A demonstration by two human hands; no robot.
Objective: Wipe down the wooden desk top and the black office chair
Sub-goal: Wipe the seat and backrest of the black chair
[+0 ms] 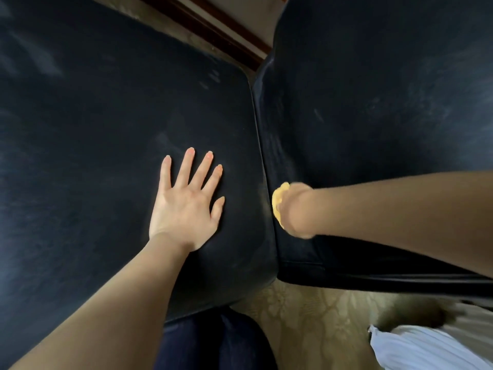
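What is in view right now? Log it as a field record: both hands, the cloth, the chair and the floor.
left hand: flat, fingers spread, presses on the chair seat
right hand: blurred, holds the yellow cloth
cloth position: low on the backrest, beside the seam with the seat; contact unclear because of blur
chair surface: black, with faint pale smears on seat and backrest
floor: patterned carpet
other: white fabric at lower right
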